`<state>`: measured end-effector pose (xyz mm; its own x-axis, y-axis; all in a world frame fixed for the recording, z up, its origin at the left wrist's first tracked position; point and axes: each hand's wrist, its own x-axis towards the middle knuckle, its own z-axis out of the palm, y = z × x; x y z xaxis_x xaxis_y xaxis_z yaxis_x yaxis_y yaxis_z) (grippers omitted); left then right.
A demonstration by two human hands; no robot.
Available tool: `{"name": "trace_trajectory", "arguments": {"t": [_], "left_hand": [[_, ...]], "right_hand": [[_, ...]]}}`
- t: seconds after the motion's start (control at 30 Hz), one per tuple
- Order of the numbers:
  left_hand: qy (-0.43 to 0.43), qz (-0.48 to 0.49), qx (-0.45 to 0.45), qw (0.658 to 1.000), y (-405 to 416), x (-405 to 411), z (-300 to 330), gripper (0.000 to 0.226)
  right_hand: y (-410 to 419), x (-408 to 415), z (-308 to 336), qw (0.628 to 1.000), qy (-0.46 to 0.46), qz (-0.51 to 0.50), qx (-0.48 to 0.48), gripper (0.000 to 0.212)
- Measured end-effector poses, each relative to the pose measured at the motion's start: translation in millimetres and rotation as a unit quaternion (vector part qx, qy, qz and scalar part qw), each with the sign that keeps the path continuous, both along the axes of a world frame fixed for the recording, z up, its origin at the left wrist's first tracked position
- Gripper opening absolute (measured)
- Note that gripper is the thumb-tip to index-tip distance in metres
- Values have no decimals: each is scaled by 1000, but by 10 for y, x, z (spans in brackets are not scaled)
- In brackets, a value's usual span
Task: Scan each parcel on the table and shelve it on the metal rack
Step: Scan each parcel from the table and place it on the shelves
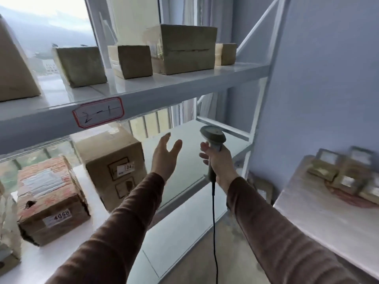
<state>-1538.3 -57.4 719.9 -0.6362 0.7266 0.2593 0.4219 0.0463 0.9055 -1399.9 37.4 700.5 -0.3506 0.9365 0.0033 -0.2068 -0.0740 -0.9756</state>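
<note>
Two arms in brown sleeves reach forward from the bottom of the frame. The right hand has its grip clenched round the handle of a barcode scanner, head upward, with a black cable hanging from the handle's base. The left hand is released, fingers straight and spread, holding nothing, raised in front of the lower shelf of the metal rack. On that lower shelf, left of the open hand, stands a tall cardboard parcel bearing a small white label; further left lies a worn, taped parcel with a label reading 4068. To the right, a white worktop carries a blurred cluster of small parcels near its far end. Above, the upper shelf has a red-bordered handwritten tag on its front edge and holds a row of cardboard boxes of differing sizes. Beyond the rack is a window.
</note>
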Motion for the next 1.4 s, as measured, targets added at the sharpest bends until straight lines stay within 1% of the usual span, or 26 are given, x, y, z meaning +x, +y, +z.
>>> {"name": "trace_trajectory", "arguments": {"t": [0.07, 0.13, 0.23, 0.33, 0.43, 0.53, 0.67, 0.8, 1.0, 1.1, 1.23, 1.4], "left_hand": [[-36, -53, -8, 998, 219, 391, -97, 58], [-51, -105, -29, 993, 429, 831, -186, 53], [-100, -199, -70, 972, 705, 1560, -287, 51], [-120, -269, -87, 952, 947, 2309, -371, 51], [-151, -316, -103, 931, 1181, 3031, -441, 52], [-151, -357, -121, 914, 1478, 3720, -538, 52], [-142, -400, -128, 896, 1912, 4634, -686, 31], [-142, -403, -162, 889, 2402, 5456, -857, 50], [-155, -379, -196, 891, 3050, 6349, -1188, 56], [-159, -363, -210, 894, 3364, 6615, -1385, 57], [-166, -337, -217, 901, 3839, 6886, -1649, 55], [-190, -322, -228, 899, 4507, 7166, -2003, 56]], "right_hand": [[50, 475, -23, 999, 2, -47, -9, 33], [94, 1005, -64, 995, -1, -101, -20, 28], [113, 1848, -136, 984, -30, -173, -7, 16], [99, 2654, -156, 968, -44, -245, -10, 18], [125, 3399, -171, 948, -64, -311, -15, 22], [228, 4118, -237, 930, -86, -358, -16, 24], [530, 5056, -388, 918, -91, -384, -35, 20], [953, 5898, -573, 916, -88, -388, -51, 17], [1648, 6805, -840, 911, -94, -394, -80, 14], [2013, 7066, -1010, 907, -99, -397, -95, 17], [2560, 7276, -1253, 905, -97, -400, -106, 12], [3273, 7440, -1620, 902, -89, -399, -139, 11]]}}
